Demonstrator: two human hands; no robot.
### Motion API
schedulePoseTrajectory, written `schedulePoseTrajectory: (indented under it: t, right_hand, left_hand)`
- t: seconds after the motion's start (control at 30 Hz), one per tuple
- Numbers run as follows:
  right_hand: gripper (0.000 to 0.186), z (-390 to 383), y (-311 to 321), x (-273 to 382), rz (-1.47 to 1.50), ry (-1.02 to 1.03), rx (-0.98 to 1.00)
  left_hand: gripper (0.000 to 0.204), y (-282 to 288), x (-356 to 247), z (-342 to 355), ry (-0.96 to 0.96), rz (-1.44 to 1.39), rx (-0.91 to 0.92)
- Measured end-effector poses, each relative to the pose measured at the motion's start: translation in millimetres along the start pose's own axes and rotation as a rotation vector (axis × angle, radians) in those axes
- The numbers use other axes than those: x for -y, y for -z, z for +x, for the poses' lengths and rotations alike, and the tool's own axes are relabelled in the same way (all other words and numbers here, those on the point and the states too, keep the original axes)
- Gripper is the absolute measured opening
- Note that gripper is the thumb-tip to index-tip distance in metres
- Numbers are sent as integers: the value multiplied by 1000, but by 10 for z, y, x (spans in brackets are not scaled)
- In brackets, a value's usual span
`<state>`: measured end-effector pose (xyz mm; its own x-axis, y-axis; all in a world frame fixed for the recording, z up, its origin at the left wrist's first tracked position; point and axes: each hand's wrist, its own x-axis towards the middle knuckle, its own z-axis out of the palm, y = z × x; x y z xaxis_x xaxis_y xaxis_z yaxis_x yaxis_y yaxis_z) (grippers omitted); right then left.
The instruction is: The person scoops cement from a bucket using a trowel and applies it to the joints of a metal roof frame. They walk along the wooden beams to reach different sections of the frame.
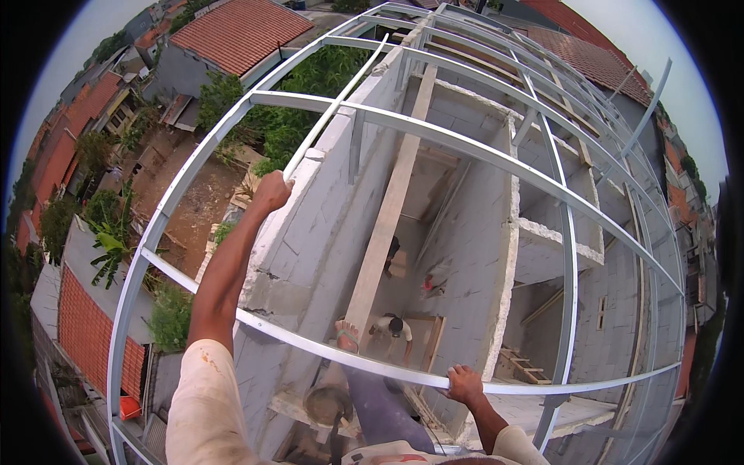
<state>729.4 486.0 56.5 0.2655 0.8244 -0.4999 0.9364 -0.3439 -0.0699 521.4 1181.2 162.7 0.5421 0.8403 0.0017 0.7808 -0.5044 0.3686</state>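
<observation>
My left hand (271, 192) is closed around the near end of a long, thin, light-coloured metal batten (333, 108). The batten slants away from me over the top of a grey block wall (291, 232), and its far end rests across or above the roof frame; contact there is unclear. Lower right, my right hand (465, 384) grips a silver metal rafter (318, 343) that crosses in front of me. My sandalled foot (348, 333) stands on the near end of a long wooden plank (399, 186), which spans the open space between the walls.
Silver roof framing (465, 145) arches over roofless block rooms. Far below the plank, a person (393, 327) in a light shirt bends over, with another partly hidden. A round bucket (329, 404) sits by my legs. Left, outside, lie trees, bare ground (174, 194) and tiled roofs (240, 35).
</observation>
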Motion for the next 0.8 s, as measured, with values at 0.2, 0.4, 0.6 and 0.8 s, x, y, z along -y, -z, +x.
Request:
schedulePoseTrajectory:
  t: [0.2,0.4,0.6,0.8]
  right_hand:
    - [52,10,-40,-112,-36,-16,-45]
    - [47,86,-120,52,30,62,-113]
    - [47,47,-195,46,22,123,-210]
    - [47,75,-214,-37,-5,173,-220]
  left_hand:
    - [47,-192,77,306,67,21,80]
    - [40,-721,630,-4,162,12,79]
    - [38,-1113,657,-396,172,107,-118]
    - [44,-1181,683,-720,179,200,-182]
